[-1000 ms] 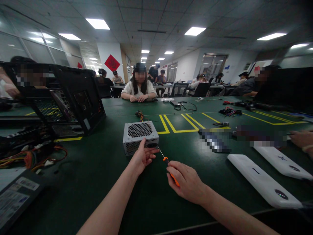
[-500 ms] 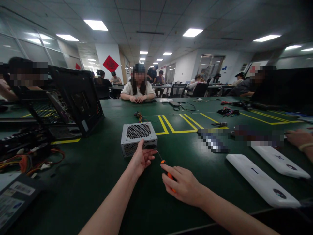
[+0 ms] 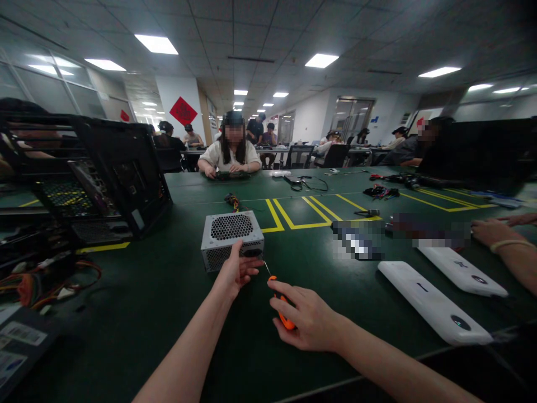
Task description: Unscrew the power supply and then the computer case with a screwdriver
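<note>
A grey metal computer power supply (image 3: 232,230) with a honeycomb grille on top lies on the green table. My left hand (image 3: 238,270) is against its front face, thumb up and fingers stretched to the right; the hand is open and not wrapped round the box. The fingertips are beside the lower right corner, close to the screwdriver's thin shaft. My right hand (image 3: 308,316) is closed round the orange-and-black handle of a screwdriver (image 3: 287,321). Its shaft points up and left to the power supply's corner; I cannot tell whether the tip sits in a screw. Cables (image 3: 232,201) come out behind the box.
An open black computer case (image 3: 138,173) stands at left, with loose cables (image 3: 25,288) and another labelled power supply (image 3: 20,341) before it. At right lie two white oblong devices (image 3: 432,302). A co-worker's hand (image 3: 493,235) is at far right; a person (image 3: 230,151) sits opposite.
The view has shifted slightly, so the table's things appear further left. My right fingers have moved on the screwdriver handle, baring more orange. The person opposite now has their hands apart over a dark object.
</note>
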A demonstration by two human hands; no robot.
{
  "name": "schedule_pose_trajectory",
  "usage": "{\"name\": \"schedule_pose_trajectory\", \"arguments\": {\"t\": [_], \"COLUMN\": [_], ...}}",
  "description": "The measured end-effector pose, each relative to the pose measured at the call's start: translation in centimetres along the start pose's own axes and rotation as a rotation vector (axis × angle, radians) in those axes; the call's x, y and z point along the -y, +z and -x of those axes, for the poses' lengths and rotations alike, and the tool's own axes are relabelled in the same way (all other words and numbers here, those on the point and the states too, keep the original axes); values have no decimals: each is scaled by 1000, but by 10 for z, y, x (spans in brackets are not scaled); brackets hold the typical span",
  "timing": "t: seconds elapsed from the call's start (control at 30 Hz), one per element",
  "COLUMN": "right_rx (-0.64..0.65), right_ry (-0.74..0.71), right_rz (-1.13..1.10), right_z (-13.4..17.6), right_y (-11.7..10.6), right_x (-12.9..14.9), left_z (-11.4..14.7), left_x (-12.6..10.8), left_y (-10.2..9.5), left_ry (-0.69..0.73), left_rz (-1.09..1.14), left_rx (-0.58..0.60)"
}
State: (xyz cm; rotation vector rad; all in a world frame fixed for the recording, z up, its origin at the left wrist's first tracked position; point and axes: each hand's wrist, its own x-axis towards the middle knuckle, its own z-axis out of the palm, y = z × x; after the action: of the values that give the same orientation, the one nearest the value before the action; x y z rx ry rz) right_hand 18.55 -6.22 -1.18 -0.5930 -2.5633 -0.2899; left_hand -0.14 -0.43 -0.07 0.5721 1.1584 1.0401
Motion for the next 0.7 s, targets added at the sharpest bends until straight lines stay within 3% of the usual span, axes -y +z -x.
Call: {"name": "schedule_pose_trajectory", "arguments": {"t": [0.1, 0.3, 0.43, 0.5, 0.6, 0.7], "right_rx": [8, -150, -117, -90, -100, -115], "right_ry": [-38, -33, -51, -52, -43, -36], "right_rz": [16, 128, 79, 55, 45, 43], "right_z": [1, 2, 1, 1, 2, 1], "right_y": [-1, -1, -2, -1, 1, 1], "right_x": [-1, -4, -2, -1, -2, -2], "left_z": [0, 2, 4, 5, 7, 15], "left_x": [0, -1, -2, 0, 5, 5], "left_y": [-2, -4, -6, -8, -11, -10], "left_ry": [19, -6, 15, 76, 358, 829], "left_rz": [-5, -16, -94, -236, -701, -1181], "left_rx": [-6, 42, 72, 60, -35, -179]}}
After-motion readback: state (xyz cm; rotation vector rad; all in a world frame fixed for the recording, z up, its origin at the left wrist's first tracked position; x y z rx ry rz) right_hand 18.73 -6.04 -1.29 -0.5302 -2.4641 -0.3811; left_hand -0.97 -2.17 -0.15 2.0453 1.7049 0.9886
